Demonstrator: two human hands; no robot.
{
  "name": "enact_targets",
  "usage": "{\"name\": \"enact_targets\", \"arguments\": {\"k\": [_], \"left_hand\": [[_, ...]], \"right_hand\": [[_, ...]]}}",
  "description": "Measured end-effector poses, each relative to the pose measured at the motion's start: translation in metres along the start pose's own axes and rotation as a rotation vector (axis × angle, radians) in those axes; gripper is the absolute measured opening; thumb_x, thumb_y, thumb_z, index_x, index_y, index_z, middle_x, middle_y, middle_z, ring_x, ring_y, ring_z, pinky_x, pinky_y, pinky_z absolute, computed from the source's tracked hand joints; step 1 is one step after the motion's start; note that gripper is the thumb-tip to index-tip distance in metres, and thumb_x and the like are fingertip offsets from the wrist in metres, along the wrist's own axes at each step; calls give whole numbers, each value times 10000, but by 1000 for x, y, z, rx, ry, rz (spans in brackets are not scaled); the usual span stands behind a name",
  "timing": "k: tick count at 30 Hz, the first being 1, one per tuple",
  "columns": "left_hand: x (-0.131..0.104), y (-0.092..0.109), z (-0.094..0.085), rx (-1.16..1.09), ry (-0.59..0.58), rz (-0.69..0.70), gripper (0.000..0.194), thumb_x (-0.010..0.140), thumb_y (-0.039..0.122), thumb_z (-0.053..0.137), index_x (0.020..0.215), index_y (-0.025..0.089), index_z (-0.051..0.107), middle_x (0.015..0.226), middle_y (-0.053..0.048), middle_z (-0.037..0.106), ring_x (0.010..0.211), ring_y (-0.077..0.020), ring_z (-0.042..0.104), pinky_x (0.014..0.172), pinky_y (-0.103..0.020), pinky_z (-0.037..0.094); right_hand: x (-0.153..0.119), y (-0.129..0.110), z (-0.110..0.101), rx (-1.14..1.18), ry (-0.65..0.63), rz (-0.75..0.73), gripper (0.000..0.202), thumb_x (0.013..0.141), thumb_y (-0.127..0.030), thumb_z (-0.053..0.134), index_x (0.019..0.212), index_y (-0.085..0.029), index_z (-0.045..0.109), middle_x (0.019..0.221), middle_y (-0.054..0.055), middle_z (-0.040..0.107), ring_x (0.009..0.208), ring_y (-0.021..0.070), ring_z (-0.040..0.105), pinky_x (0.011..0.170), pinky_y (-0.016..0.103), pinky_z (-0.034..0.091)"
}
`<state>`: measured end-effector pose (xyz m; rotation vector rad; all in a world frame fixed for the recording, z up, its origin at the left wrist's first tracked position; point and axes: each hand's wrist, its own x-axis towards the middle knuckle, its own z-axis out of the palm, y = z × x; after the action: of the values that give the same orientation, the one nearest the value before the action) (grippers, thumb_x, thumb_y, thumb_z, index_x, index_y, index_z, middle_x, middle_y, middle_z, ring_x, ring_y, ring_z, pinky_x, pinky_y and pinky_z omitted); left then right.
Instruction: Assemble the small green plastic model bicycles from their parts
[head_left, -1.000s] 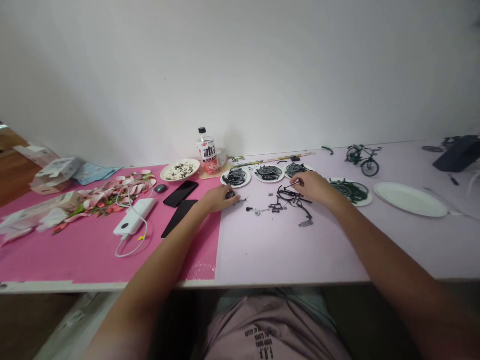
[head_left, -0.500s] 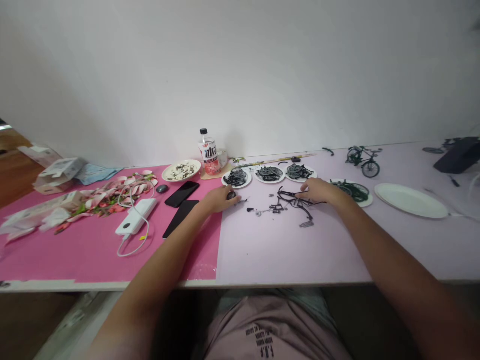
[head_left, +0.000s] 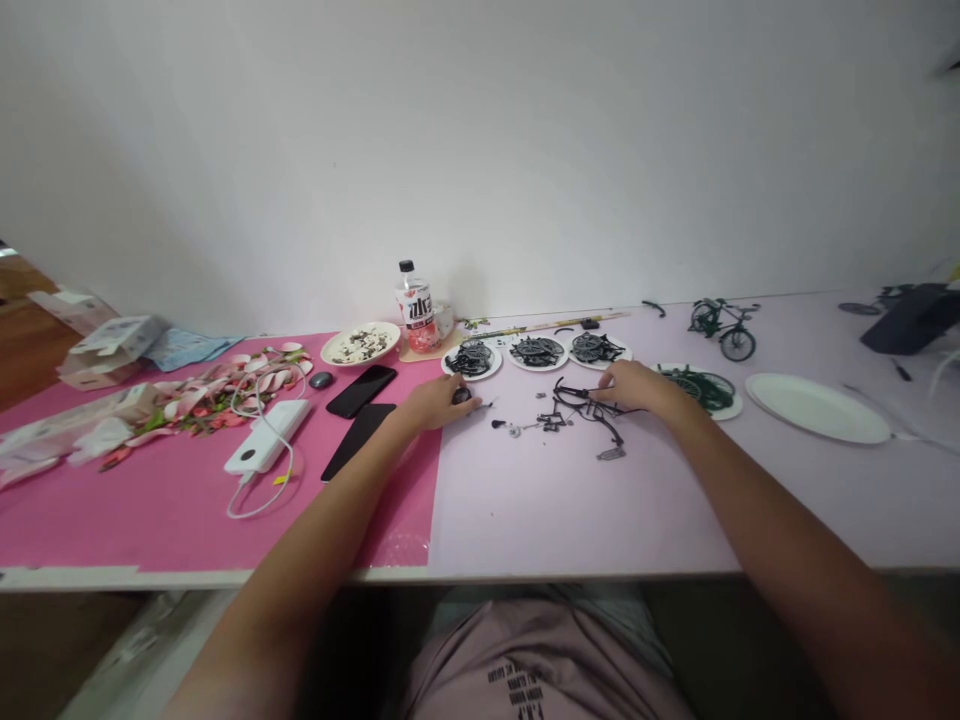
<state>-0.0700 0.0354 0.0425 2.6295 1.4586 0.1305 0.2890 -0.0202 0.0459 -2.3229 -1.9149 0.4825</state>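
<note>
My left hand (head_left: pixel 436 403) rests on the table just in front of the left small plate. A small round black piece (head_left: pixel 460 396) shows at its curled fingers; its exact kind is too small to make out. My right hand (head_left: pixel 634 385) has its fingers closed on a black toy bicycle frame (head_left: pixel 574 393), which lies among thin dark parts. Between the hands several tiny black parts (head_left: pixel 551 421) are scattered on the pale surface. A small grid-like rack (head_left: pixel 611 454) lies nearer to me.
Three small plates of black bicycle parts, among them the middle plate (head_left: pixel 512 361), stand at the back. An assembled toy bicycle (head_left: pixel 724 328), a white oval plate (head_left: pixel 817 408) and a dark box (head_left: pixel 909 320) are rightward. On the left are a bottle (head_left: pixel 418 315), a phone (head_left: pixel 361 391) and a power bank (head_left: pixel 268 437).
The whole view has shifted slightly. Both hands stay in nearly the same places, and the parts between them look unmoved.
</note>
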Motion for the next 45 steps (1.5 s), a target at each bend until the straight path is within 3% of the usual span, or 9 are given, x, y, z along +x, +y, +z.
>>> {"name": "enact_targets", "arguments": {"k": [14,21,26,29,32,37,42,45], "left_hand": [[1,7,1,57,-1,-13,577,950,714,421,1159,199,576,1180,-154,714,1011,-331,697,836,-387,528],[3,3,3,47,5,-11,575,953,702,426,1165,191,584,1184,-155,707,1016,-340,692,837,-401,529],[3,7,6,-9,91,38,547,954,683,458,1109,185,622,1201,-155,695,1031,-324,686,846,-388,533],[4,9,13,-59,151,78,558,934,673,520,1191,186,610,1249,-149,672,1052,-317,683,856,-386,541],[5,10,19,-98,174,114,570,929,646,557,1282,199,575,1311,-139,642,1084,-310,680,892,-389,543],[5,12,23,-103,153,130,521,938,621,557,1268,219,584,1307,-128,643,1128,-304,662,929,-386,538],[4,12,22,-94,163,153,581,939,657,547,1297,202,592,1313,-139,619,1119,-306,655,916,-396,546],[3,13,21,-42,206,191,565,979,648,490,1288,192,616,1317,-157,598,1146,-316,640,918,-400,544]], "right_hand": [[8,8,11,69,23,-46,300,878,-439,724,1041,-194,666,910,69,745,729,215,649,622,281,431],[14,10,10,-6,-80,-53,406,952,-529,609,722,-195,620,755,89,692,670,231,626,634,313,413],[16,9,12,-31,-106,-54,458,932,-574,604,685,-187,618,741,98,690,655,227,626,620,313,410],[16,7,12,-7,-120,-73,451,902,-575,630,673,-187,624,715,85,685,625,211,610,596,307,399],[13,5,13,20,-99,-91,406,887,-522,646,655,-190,616,684,75,675,603,201,593,580,305,392],[6,0,12,52,-25,-58,288,876,-390,656,667,-199,602,658,48,656,586,192,586,566,295,355],[-2,-10,12,164,155,-83,177,924,-363,631,912,-194,681,899,87,743,736,213,654,643,278,406],[-8,-19,16,233,213,-150,173,938,-343,605,1022,-205,670,926,82,743,711,202,634,643,271,408]]}}
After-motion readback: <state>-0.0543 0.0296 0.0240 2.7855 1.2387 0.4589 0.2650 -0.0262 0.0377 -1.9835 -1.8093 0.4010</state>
